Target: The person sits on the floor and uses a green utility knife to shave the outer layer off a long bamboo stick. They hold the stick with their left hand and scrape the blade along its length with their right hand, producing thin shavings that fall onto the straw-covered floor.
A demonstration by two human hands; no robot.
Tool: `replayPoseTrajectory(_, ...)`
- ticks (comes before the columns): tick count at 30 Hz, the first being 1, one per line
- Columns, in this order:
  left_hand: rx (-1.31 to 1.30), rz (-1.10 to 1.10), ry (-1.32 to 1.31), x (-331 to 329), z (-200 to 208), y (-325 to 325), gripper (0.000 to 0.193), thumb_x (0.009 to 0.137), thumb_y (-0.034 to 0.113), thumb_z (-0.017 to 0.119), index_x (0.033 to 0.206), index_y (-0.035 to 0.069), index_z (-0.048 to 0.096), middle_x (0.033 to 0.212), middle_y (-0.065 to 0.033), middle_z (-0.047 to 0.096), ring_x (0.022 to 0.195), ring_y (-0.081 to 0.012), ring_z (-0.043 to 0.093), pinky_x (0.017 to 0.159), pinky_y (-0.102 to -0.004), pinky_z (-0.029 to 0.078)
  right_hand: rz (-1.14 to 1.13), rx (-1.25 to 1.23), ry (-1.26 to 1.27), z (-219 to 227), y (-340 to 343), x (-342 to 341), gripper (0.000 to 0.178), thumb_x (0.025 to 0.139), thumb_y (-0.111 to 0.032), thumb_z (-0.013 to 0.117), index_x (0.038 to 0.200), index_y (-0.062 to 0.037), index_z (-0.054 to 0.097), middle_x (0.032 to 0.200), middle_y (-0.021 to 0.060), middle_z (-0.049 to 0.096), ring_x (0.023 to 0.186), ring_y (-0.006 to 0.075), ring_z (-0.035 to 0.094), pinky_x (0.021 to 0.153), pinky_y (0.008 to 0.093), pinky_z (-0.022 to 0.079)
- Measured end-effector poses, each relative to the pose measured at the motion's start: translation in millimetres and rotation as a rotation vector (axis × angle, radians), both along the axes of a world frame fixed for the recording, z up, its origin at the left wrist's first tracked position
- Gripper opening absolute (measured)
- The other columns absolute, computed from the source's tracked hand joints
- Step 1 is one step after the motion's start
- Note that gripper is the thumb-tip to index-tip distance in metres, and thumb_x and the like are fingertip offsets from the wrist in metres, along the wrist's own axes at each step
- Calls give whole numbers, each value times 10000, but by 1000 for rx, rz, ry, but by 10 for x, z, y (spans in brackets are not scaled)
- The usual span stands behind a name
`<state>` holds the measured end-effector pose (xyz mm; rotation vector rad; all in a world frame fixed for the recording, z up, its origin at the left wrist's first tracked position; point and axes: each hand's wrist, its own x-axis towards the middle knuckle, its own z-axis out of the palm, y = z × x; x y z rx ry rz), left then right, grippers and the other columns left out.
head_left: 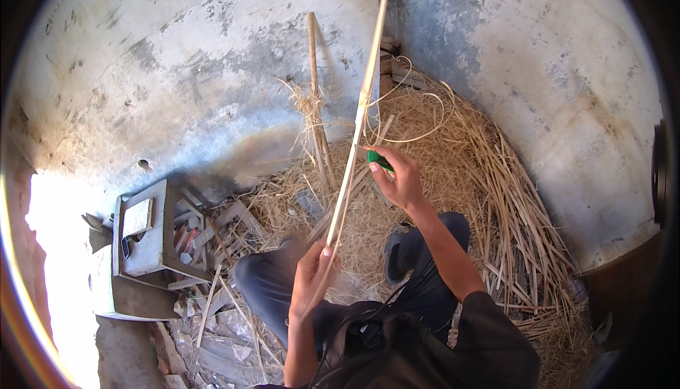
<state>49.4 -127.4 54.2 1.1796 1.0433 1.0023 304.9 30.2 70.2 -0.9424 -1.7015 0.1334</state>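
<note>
Head view, left grip [312, 276] closed on one long cane [354, 141], right grip [398, 176] clasping one green-handled tool [379, 160]

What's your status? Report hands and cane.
Left hand gripping cane strip low. Right hand holds green-handled tool against it. Shavings pile underfoot.

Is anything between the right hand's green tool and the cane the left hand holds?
Nothing visible. The green tool in the right hand sits right beside the cane, which the left hand grips lower down.
</note>
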Motion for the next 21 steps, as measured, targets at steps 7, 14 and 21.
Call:
replayPoseTrajectory(7, 29, 166, 110, 147, 186, -143, 412, 1159, 286, 550, 1350, -38, 718, 815, 77, 494, 769, -42, 417, 659, -240, 343, -90, 157, -129, 88, -5, 134, 277, 990, -222, 728, 1218, -73, 779, 984, 105, 793, 783, 232, 784, 641, 351, 608)
replayPoseTrajectory(14, 38, 174, 208, 49, 148, -371, 410, 1160, 295, 540, 1304, -36, 736, 723, 102, 427, 672, -15, 360, 586, -234, 275, -117, 194, -141, 45, 20, 62, 302, 963, -237, 780, 1247, -135, 779, 970, 36, 816, 713, 171, 771, 568, 300, 575)
replayPoseTrajectory(21, -10, 202, 192, -47, -2, -538, 371, 1157, 264, 540, 1285, -14, 751, 717, 88, 419, 680, -18, 362, 589, -240, 281, -169, 126, -219, -12, 28, 26, 308, 964, -266, 779, 1248, -146, 782, 984, 40, 817, 709, 175, 767, 555, 305, 565)
